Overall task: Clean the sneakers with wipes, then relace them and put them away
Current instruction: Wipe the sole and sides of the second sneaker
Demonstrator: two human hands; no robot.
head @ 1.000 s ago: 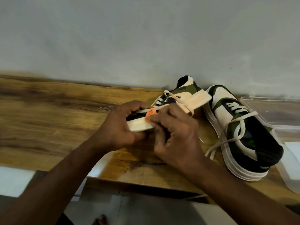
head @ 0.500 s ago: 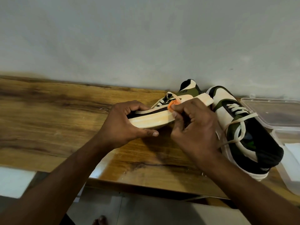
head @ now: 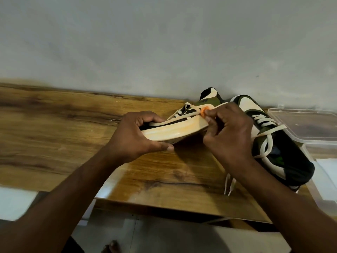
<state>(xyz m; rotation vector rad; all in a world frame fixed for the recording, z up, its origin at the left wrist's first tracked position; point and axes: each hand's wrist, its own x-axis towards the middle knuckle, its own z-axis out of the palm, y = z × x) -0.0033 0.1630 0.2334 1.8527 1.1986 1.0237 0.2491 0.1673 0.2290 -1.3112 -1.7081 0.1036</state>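
Wood-grain tabletop (head: 54, 136) carries the work. Nearest, the left hand (head: 131, 136) grips one sneaker (head: 175, 129) tipped on its side, fingers over the upper and thumb under the sole, probably to steady and expose the cream sole edge. The right hand (head: 229, 134) pinches a small orange wad (head: 203, 112), seemingly a wipe, against that edge. Just beyond, the second sneaker (head: 273, 143) rests upright, laces loose, beside a clear plastic container (head: 310, 123) by the wall. A mark on the held sneaker's heel is too blurred to read.
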